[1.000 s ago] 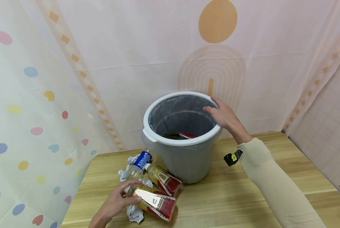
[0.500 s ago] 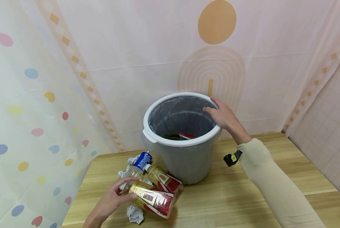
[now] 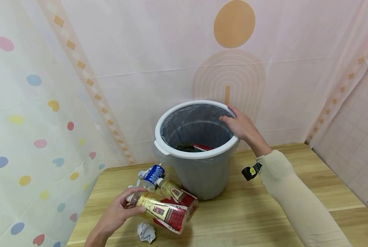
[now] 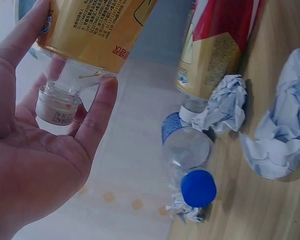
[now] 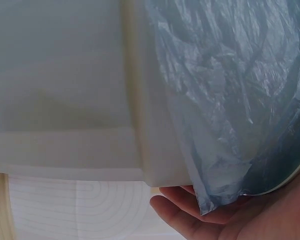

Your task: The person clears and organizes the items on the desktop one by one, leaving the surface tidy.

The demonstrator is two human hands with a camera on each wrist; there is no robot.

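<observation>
My left hand (image 3: pixel 122 212) grips a gold-and-red labelled bottle (image 3: pixel 163 212) by its neck and white cap, lifted a little off the wooden table (image 3: pixel 239 219); the left wrist view shows my fingers (image 4: pixel 97 112) curled round the bottle (image 4: pixel 90 30). A second gold-and-red bottle (image 3: pixel 178 196) lies beside it. My right hand (image 3: pixel 240 124) holds the right rim of a grey bin (image 3: pixel 199 171) lined with a blue bag (image 5: pixel 230 100); the white rim (image 5: pixel 150 125) fills the right wrist view.
A clear bottle with a blue cap (image 3: pixel 153 175) (image 4: pixel 192 165) and crumpled paper balls (image 3: pixel 146 232) (image 4: pixel 280 135) lie by the bin's left foot. Dark and red rubbish (image 3: pixel 193 147) sits inside the bin. Curtains hang close behind and on the left.
My left hand has closed round the near bottle and raised its neck end off the table, turning it slightly. The right hand has stayed on the bin's rim.
</observation>
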